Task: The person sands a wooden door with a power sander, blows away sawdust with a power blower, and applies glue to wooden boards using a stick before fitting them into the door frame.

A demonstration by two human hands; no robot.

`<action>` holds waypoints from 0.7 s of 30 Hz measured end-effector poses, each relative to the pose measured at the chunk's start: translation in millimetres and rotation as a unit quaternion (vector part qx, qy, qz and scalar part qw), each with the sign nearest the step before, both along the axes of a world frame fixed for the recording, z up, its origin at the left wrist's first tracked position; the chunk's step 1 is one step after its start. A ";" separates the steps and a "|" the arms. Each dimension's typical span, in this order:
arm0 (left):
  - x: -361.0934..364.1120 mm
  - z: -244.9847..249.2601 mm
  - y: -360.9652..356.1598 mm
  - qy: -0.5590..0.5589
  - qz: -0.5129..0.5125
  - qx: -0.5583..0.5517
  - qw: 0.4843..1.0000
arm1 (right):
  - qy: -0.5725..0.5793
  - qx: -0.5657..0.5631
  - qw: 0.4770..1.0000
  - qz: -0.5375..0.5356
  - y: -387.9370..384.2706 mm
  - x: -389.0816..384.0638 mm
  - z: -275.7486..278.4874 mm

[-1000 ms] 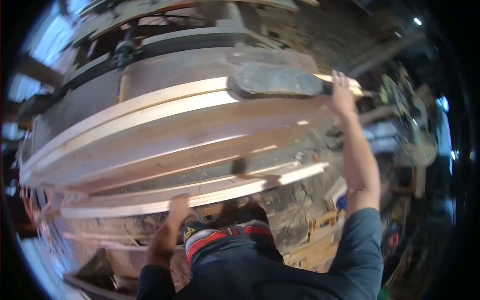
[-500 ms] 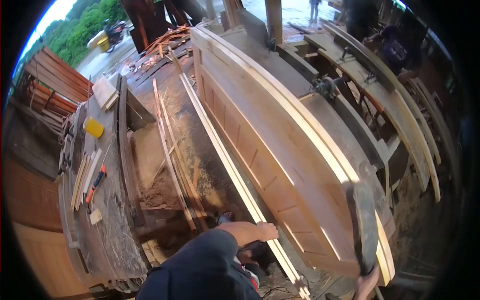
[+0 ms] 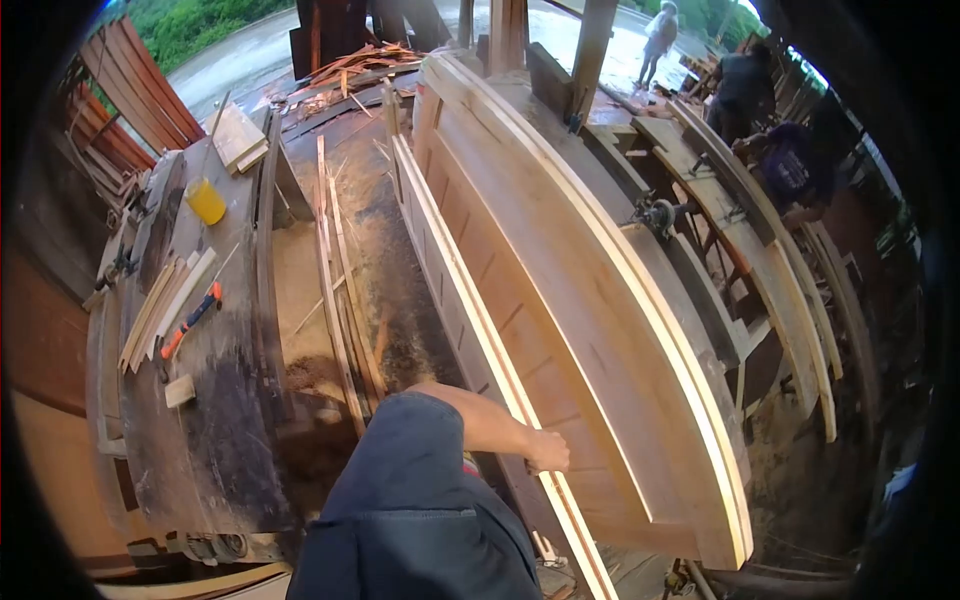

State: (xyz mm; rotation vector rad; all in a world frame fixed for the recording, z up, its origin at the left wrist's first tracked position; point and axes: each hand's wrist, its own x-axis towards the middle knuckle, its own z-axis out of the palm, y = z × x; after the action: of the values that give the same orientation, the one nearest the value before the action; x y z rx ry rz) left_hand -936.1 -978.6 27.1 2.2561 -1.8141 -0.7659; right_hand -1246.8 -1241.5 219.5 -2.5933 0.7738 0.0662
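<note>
My left hand (image 3: 548, 452) is closed around a long pale wooden strip (image 3: 477, 322), its arm reaching out from a dark sleeve. The strip runs from the lower middle up toward the far end of the panelled wooden door (image 3: 600, 395) and overlaps the door's face in this view. The door leans at a slant on its long side, just right of my left hand. Light-coloured edging (image 3: 655, 310) runs along its upper edge. My right hand is out of view.
To the left, a worn workbench (image 3: 225, 430) holds an orange-and-black hand tool (image 3: 192, 320), a yellow container (image 3: 205, 201) and wood strips. More strips (image 3: 338, 300) lie along the middle. At the right, a person (image 3: 790, 170) stays near long boards and clamps; another person (image 3: 657, 45) stands outside.
My left hand has shifted the strip right, over the door's face. My right hand and the dark piece of wood it held at the door's near end have left the view.
</note>
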 end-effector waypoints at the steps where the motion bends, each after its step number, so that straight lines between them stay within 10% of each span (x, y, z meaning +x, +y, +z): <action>1: 0.7 2.6 1.0 -0.001 0.007 0.000 1.000 | 0.000 0.003 1.000 0.000 6.0 -0.3 -0.5; 21: 3.2 -3.1 1.8 -0.015 0.016 -0.007 1.000 | 0.036 0.050 0.998 -0.033 7.1 -27.2 -19.2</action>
State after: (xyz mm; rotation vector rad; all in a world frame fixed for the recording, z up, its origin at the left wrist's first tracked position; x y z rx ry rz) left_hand -932.9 -976.8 24.0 2.2947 -1.7861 -0.7141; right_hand -1274.0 -1234.4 200.3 -2.4811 0.8583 0.1744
